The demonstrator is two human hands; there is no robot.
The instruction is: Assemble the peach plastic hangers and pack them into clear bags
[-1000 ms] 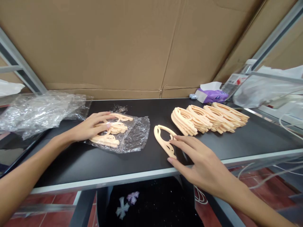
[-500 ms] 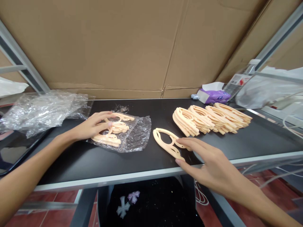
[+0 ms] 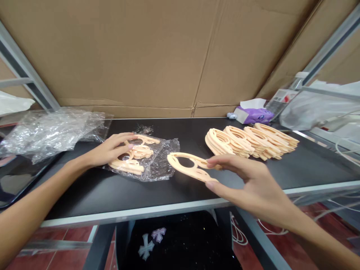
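Observation:
A cream folding hanger [image 3: 187,170], folded flat with a large oval opening, is pinched by its near right end between the thumb and fingers of my right hand [image 3: 247,183]. It is tilted a little above the black tabletop. My left hand [image 3: 108,150] lies over a clear plastic bag [image 3: 164,157], fingers stretched out and thumb apart. Inside the bag are several more cream folding hangers [image 3: 129,165], partly covered by my fingers. To the right, several leaning stacks of the same hangers [image 3: 239,140] stand in a row.
Crumpled clear bags [image 3: 56,129] are heaped at the left beside a dark tablet-like device [image 3: 25,180]. At the back right are a purple tissue pack [image 3: 254,113] and a plastic bottle [image 3: 289,93]. A cardboard wall [image 3: 135,56] closes off the table's back.
My right hand has lifted the single hanger off the tabletop and shifted it left, toward the bag. My left hand has stayed on the bag.

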